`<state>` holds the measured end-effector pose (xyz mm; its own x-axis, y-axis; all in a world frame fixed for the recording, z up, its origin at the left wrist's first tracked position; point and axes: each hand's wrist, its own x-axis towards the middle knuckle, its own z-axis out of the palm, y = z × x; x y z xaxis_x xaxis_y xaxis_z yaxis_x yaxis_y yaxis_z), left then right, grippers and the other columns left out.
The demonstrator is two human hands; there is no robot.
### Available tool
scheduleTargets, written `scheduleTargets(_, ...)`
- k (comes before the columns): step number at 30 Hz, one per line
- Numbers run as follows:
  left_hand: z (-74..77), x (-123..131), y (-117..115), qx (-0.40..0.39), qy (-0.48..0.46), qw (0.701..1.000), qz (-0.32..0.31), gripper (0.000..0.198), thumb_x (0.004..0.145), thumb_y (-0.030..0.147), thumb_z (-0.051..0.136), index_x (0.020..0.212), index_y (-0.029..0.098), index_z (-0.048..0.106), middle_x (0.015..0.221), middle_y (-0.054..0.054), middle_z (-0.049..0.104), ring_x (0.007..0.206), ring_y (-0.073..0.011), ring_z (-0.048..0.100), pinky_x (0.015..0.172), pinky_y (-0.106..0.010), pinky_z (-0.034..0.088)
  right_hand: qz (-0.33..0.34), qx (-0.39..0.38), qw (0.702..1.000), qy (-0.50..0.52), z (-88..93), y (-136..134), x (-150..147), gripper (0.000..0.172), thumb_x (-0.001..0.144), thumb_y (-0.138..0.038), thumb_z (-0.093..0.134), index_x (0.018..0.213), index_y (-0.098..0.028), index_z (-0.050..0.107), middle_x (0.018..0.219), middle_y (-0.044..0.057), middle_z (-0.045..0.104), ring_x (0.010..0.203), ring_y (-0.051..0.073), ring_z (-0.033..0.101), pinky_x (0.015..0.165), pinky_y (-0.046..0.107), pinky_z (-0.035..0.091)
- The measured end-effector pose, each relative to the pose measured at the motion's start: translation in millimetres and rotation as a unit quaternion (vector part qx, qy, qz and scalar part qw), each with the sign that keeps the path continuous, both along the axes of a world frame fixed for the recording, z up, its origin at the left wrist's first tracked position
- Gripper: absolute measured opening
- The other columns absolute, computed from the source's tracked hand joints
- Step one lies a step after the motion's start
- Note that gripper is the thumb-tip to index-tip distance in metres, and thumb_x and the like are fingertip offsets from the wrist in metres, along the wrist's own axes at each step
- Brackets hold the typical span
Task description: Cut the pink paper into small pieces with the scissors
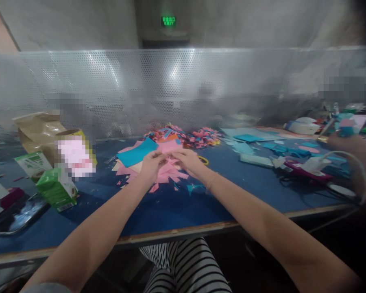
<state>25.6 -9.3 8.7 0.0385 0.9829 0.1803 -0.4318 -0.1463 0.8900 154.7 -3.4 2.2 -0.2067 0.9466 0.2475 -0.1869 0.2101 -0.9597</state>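
Over the middle of the table, my left hand (152,165) and my right hand (187,159) meet with bent fingers, fingertips pinched close together. Between them is a small piece of pink paper (171,156); its outline blends into the paper beneath. Under and around the hands lies a loose pile of pink paper pieces (171,176), many with pointed edges. A blue sheet (138,153) rests on the pile's left side, beside my left hand. Partly hidden behind my right wrist is a yellow ring-shaped handle (203,160). A teal scrap (195,187) lies below that wrist.
Heaped pink, blue and orange paper pieces (203,137) sit behind. At left stand a brown paper bag (38,132), a green box (56,190) and a phone (22,215). Rightward are blue sheets (247,138), a magenta power strip (308,171) with cable, and another person's blurred hand (343,142).
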Motion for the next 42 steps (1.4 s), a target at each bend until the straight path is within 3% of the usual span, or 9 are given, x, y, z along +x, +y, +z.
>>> scheduleTargets(7,-0.7,-2,5,0.058,0.040,0.997,0.020,0.021,0.047,0.020,0.068,0.063,0.013,0.055,0.060,0.000,0.057,0.057,-0.0081,0.052,0.063,-0.025,0.042,0.039,-0.020,0.998,0.042,2.4,-4,0,0.019,0.061,-0.029,0.061,0.075,-0.015,0.063,0.082,0.005,0.061,0.072,0.010,0.052,0.061,0.021,0.041)
scheduleTargets(12,-3.4,-7,11,0.152,0.191,0.969,0.046,0.018,0.053,0.027,0.065,0.061,0.013,0.056,0.055,0.001,0.054,0.054,-0.0081,0.049,0.058,-0.024,0.040,0.058,-0.052,0.997,0.021,3.6,-1,5,0.016,0.060,-0.026,0.063,0.070,-0.014,0.063,0.074,0.003,0.059,0.066,0.008,0.051,0.055,0.019,0.039)
scheduleTargets(15,-5.9,-8,13,0.165,0.238,0.955,0.057,0.017,0.053,0.026,0.065,0.062,0.013,0.057,0.059,0.000,0.056,0.057,-0.0096,0.051,0.058,-0.024,0.040,0.071,-0.072,0.995,-0.007,1.7,4,10,0.015,0.059,-0.024,0.063,0.068,-0.013,0.063,0.068,0.003,0.057,0.060,0.007,0.050,0.051,0.018,0.038)
scheduleTargets(22,-7.3,-7,12,0.093,0.140,0.986,-0.007,0.015,0.054,0.022,0.063,0.066,0.014,0.056,0.057,0.003,0.054,0.052,-0.0063,0.048,0.057,-0.023,0.039,0.035,-0.058,0.998,-0.007,-6.5,17,14,0.011,0.055,-0.023,0.063,0.059,-0.013,0.060,0.060,0.001,0.056,0.050,0.007,0.048,0.046,0.020,0.036)
scheduleTargets(28,-3.6,-5,7,0.014,0.070,0.996,-0.047,0.020,0.047,0.019,0.069,0.062,0.013,0.056,0.057,0.001,0.057,0.052,-0.0073,0.051,0.057,-0.023,0.040,0.023,-0.029,0.999,-0.008,-6.2,15,11,0.016,0.058,-0.029,0.061,0.064,-0.015,0.057,0.060,-0.001,0.055,0.050,0.007,0.048,0.045,0.019,0.036)
scheduleTargets(35,-9.1,-5,8,-0.020,0.082,0.996,-0.037,0.023,0.049,0.024,0.069,0.067,0.013,0.060,0.059,-0.002,0.059,0.054,-0.0111,0.056,0.064,-0.029,0.044,0.003,0.027,0.998,-0.060,-3.0,9,8,0.024,0.064,-0.040,0.056,0.065,-0.016,0.051,0.061,-0.001,0.051,0.053,0.007,0.047,0.045,0.018,0.037)
scheduleTargets(42,-10.4,-4,9,0.021,0.124,0.992,-0.016,0.023,0.051,0.027,0.068,0.068,0.013,0.060,0.061,-0.002,0.060,0.054,-0.0107,0.056,0.061,-0.027,0.046,-0.036,0.124,0.977,-0.168,0.2,4,8,0.025,0.063,-0.038,0.057,0.070,-0.015,0.051,0.062,-0.001,0.050,0.053,0.007,0.045,0.046,0.019,0.038)
